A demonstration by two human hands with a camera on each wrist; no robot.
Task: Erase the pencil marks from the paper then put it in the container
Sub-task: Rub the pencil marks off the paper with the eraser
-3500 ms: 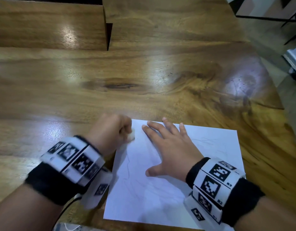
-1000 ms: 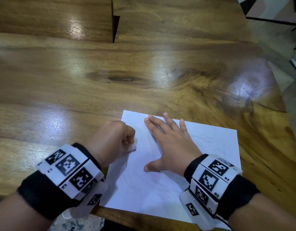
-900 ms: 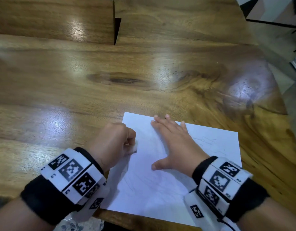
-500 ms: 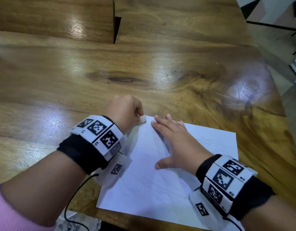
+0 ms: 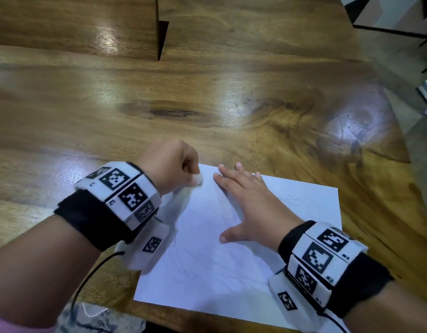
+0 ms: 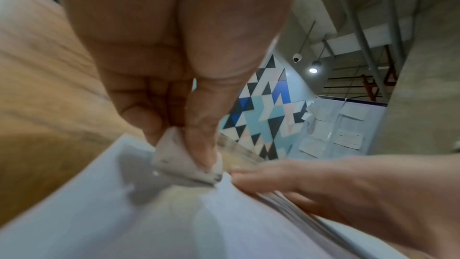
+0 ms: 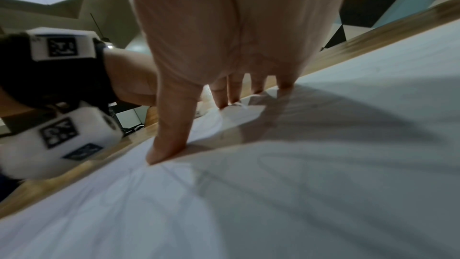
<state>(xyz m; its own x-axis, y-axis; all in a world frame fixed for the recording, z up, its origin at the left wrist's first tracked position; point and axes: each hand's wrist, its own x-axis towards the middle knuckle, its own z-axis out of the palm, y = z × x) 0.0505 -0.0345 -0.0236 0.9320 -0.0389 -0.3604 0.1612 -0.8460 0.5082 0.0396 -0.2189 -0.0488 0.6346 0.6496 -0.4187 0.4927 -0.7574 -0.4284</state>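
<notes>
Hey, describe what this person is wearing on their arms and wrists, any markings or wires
Both hands, left and right, are bare. Each wrist carries a black fabric cuff under a white blocky band printed with black square fiducial markers, plus a white marked camera housing below. A thin black cable trails from the left unit. A pink sleeve edge shows on the left arm.

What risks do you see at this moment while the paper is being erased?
1. The eraser in the left hand rubs near the far corner of the paper, which looks buckled there; it may crease or tear.
2. The paper's near edge overhangs the table; if the flat right hand slips, the sheet may slide off.
</notes>
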